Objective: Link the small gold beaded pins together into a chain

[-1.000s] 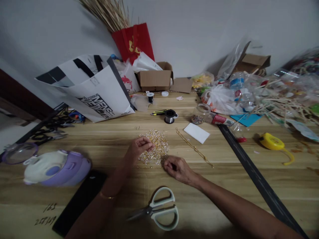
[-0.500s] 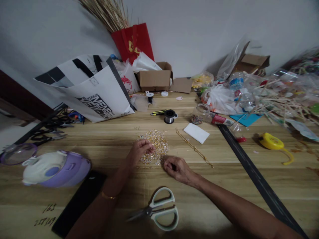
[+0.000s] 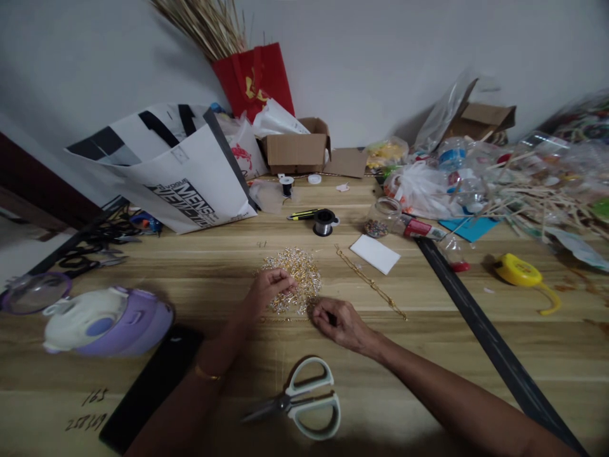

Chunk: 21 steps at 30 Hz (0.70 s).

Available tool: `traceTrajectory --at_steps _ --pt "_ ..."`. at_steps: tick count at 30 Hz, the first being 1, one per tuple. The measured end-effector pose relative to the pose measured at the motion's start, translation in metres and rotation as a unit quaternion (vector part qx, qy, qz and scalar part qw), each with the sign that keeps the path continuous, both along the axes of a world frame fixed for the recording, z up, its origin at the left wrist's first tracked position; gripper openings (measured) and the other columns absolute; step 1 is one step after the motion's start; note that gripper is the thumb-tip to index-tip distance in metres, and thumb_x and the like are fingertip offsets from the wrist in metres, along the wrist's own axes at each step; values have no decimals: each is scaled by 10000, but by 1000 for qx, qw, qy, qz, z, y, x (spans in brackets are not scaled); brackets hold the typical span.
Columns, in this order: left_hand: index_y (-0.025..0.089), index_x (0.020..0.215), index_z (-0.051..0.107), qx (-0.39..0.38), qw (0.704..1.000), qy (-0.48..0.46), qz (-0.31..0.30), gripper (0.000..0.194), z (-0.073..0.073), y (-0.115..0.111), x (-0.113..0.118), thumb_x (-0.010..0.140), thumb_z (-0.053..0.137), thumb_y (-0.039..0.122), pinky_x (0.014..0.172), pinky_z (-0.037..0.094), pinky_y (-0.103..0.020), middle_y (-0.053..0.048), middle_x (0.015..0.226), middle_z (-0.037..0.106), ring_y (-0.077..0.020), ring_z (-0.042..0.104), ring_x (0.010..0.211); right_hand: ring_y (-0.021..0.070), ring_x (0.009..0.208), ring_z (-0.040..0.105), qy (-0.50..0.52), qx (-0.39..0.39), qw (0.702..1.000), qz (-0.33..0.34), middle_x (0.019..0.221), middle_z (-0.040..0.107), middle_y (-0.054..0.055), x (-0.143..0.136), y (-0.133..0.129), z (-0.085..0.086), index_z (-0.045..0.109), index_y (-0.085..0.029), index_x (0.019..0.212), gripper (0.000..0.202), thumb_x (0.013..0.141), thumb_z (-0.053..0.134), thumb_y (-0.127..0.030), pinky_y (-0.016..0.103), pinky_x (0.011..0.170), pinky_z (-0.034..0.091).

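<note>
Left hand (image 3: 270, 285) sits slightly further back now, fingers narrow over the bead pile (image 3: 305, 269) on the table (image 3: 209, 260); right hand (image 3: 343, 324) still curled beside it, so same spot. Can't tell what's pinched.

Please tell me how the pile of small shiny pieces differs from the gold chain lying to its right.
The pile spreads in a rounded heap, while the gold chain lies in a long, slanting line. The pile mixes clear and gold pieces; the gold chain looks gold throughout. The left hand is at the pile, whereas the gold chain lies apart from both hands. Both rest on the wooden tabletop.
</note>
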<state>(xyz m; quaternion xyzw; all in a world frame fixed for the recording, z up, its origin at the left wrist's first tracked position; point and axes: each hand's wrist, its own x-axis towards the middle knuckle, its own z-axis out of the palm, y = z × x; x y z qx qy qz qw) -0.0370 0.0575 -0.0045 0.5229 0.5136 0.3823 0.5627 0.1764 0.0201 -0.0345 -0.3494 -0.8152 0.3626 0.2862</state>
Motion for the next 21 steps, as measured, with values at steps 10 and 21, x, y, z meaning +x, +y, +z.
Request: traceTrajectory --at_steps 10,21 --pt "145 615 614 64 995 70 16 210 -5 0 3 621 678 345 567 401 -218 11 576 604 -116 531 566 84 544 415 5 -5 1000 4 612 477 -36 0 0 -1 557 -163 738 82 782 510 -111 189 519 307" --pt "123 851 662 51 985 9 167 301 -7 18 -11 665 643 358 420 337 -174 54 503 515 -56 417 413 86 541 421 8 -5 1000 -3 603 476 -37 1 0 -1 563 -164 734 77 772 519 -113 189 516 310"
